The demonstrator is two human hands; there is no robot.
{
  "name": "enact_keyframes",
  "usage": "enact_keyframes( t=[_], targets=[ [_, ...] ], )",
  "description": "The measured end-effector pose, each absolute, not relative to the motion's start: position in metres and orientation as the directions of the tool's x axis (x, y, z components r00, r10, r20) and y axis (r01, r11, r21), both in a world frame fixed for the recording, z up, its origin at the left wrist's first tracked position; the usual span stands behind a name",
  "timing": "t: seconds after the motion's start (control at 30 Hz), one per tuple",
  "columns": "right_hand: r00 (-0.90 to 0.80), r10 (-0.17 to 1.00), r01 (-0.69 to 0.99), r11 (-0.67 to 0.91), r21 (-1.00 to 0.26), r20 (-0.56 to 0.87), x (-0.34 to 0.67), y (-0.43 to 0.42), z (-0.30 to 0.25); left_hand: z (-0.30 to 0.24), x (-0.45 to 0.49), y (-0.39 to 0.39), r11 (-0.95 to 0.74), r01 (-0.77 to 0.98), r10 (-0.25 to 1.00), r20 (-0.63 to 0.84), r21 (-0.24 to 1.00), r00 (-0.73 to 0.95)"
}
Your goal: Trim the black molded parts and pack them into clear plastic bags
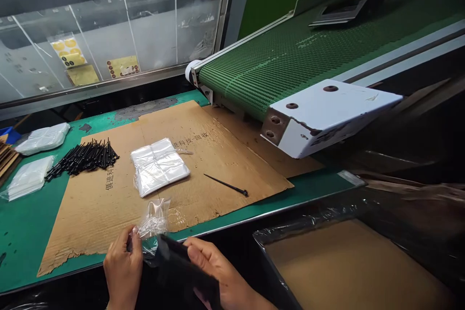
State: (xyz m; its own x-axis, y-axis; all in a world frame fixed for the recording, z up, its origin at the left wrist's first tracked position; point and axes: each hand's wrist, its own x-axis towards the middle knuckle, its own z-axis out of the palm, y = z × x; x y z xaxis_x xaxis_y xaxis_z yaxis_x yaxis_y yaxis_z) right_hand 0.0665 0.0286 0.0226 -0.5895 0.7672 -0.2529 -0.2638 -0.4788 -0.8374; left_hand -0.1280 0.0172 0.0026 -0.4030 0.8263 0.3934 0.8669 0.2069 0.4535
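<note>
At the far left of the green surface [22, 232], wooden slats [7, 162] sit beside two flat packs of white plastic bags [29, 178]. Moving right, a loose pile of black cable ties [85, 157] lies on the left part of a torn cardboard sheet [90, 213], with a stack of clear plastic bags [160, 167] near its middle and a single black cable tie [225, 185] alone toward its right side.

Just past the surface's near edge, the left hand [123, 266] pinches a small clear plastic bag [154, 220], whose lower end meets a flat black item [178, 271] held by the right hand [218, 266] — the hands are close together, the black item between them; its material is hard to tell.

Further right, the end of a green conveyor belt [276, 72] with a white metal bracket [319, 116] juts over the surface's far edge — below it, a bin lined with black plastic [272, 252] holds a cardboard base [348, 261].
</note>
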Motion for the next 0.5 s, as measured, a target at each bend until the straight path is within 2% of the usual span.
enact_keyframes(
  t=[0.07,0.17,0.27,0.33,0.4,0.5],
  targets=[
    [-0.589,0.792,-0.061,-0.242,-0.968,-0.16,0.064,0.03,0.023,0.005,-0.127,0.017,0.126,0.835,0.856,0.367,0.536,-0.365],
    [-0.491,0.869,0.152,0.017,-0.988,-0.061,0.062,0.037,0.014,0.008,-0.129,0.014,-0.042,0.783,0.892,0.376,0.621,-0.251],
    [-0.35,0.936,0.198,0.034,-0.98,-0.039,0.061,0.042,-0.002,0.004,-0.132,0.008,-0.217,0.789,0.876,0.471,0.574,-0.102],
    [-0.321,0.947,0.186,0.028,-0.982,-0.034,0.061,0.042,-0.008,0.0,-0.133,0.005,-0.286,0.809,0.857,0.514,0.513,-0.023],
    [-0.349,0.937,0.19,0.037,-0.981,-0.032,0.062,0.041,-0.01,-0.002,-0.131,0.004,-0.278,0.85,0.837,0.547,0.448,-0.015],
    [-0.392,0.92,0.198,0.1,-0.975,0.015,0.063,0.038,-0.007,0.003,-0.122,0.008,-0.165,0.938,0.776,0.627,0.306,-0.069]
  ],
)
